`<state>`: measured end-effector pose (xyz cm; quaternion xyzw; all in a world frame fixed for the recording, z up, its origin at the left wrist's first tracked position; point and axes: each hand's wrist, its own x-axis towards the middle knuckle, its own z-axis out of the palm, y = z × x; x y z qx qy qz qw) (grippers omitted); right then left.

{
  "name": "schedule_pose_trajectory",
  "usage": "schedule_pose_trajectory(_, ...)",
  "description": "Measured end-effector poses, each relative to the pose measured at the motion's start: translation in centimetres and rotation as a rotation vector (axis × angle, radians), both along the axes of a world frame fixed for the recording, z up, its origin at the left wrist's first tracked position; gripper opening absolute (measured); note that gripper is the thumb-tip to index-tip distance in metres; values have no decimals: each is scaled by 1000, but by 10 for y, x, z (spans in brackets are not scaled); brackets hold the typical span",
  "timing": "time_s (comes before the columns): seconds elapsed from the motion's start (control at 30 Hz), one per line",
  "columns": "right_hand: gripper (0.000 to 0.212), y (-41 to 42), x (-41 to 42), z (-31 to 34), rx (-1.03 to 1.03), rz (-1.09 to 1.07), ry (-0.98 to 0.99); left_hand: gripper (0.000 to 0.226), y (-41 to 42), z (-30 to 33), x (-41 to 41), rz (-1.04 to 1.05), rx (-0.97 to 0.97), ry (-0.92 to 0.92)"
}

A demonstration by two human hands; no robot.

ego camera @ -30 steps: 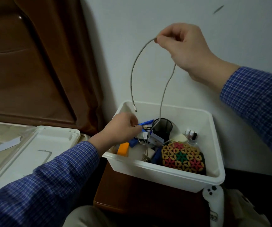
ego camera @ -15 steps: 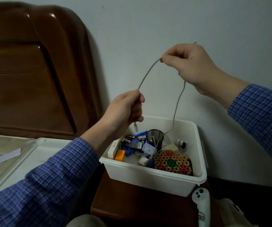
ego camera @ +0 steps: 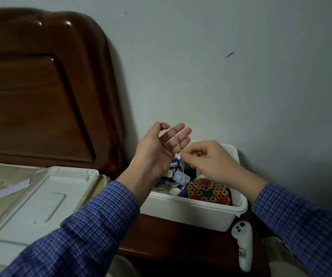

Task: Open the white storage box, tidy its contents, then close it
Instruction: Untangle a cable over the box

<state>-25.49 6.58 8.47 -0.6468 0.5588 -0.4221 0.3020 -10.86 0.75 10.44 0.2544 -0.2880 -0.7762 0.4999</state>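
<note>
The white storage box (ego camera: 193, 213) stands open on a dark wooden nightstand (ego camera: 171, 242). It holds a colourful woven coaster (ego camera: 208, 191), blue and white small items (ego camera: 179, 176) and other clutter. Above the box, my left hand (ego camera: 159, 150) is raised palm up with fingers spread; a thin grey cable (ego camera: 174, 139) loops over its thumb and across the palm. My right hand (ego camera: 207, 158) pinches the cable's white plug end (ego camera: 178, 156) beside the left palm. The box's white lid (ego camera: 39, 200) lies upside down on the bed at the left.
A brown wooden headboard (ego camera: 41, 86) rises behind the bed. A white game controller (ego camera: 243, 246) leans at the nightstand's front right corner. A strip of white paper (ego camera: 3, 192) lies on the mattress. The pale wall is close behind the box.
Both hands came down and together above the box. The cable, earlier stretched in a tall arc between them, is now wrapped around my left hand, and my right hand holds its plug end.
</note>
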Motion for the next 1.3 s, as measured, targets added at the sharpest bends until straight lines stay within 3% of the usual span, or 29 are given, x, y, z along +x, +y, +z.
schedule_pose_trajectory(0.33,28,8,17,-26,42,32,66,38,3,4,3,117,164,33)
schedule_pose_trajectory(0.47,31,10,21,-25,53,74,15,35,4,6,2,144,149,-64)
schedule_pose_trajectory(0.77,42,10,29,-24,69,-18,-172,12,12,-1,2,42,-81,-168)
schedule_pose_trajectory(0.9,33,9,20,-14,272,118,-518,27,13,-8,17,-138,-360,-477)
schedule_pose_trajectory(1.03,30,6,13,-10,363,264,-718,26,18,-18,23,-227,-541,-514)
schedule_pose_trajectory(1.17,34,5,17,-18,345,239,-614,32,18,-15,18,16,-474,-505)
schedule_pose_trajectory(1.23,33,8,15,-21,305,169,-417,33,13,-8,21,154,-411,-543)
schedule_pose_trajectory(1.3,27,13,11,-21,209,99,-151,33,9,-3,28,191,-465,-760)
